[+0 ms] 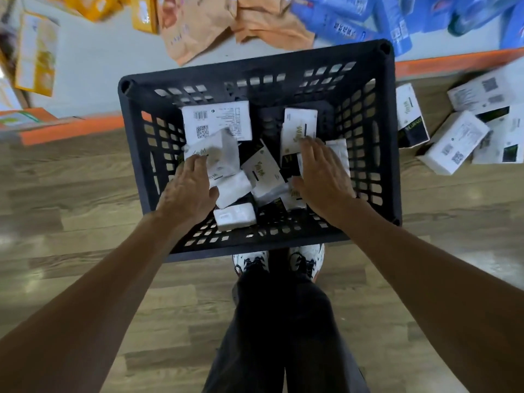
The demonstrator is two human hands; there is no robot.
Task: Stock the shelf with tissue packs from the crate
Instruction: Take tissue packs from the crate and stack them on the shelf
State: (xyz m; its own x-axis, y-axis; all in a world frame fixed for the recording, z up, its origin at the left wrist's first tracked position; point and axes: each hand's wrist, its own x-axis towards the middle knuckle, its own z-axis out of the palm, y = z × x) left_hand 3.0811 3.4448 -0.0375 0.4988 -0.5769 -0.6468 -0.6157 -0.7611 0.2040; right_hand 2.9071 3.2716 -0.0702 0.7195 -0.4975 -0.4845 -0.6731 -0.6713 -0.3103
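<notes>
Your black slotted plastic crate stands open-topped in front of you, its far wall at the orange-edged shelf. Inside, white tissue packs with black-and-gold print lie jumbled across the bottom. One lies flat in the far left corner, barcode and QR code facing up. Another is tilted toward the far right. A small plain one lies by the near wall. The ones in the middle overlap at mixed angles. More of the same tissue packs lie heaped outside, just beyond the crate's right wall.
</notes>
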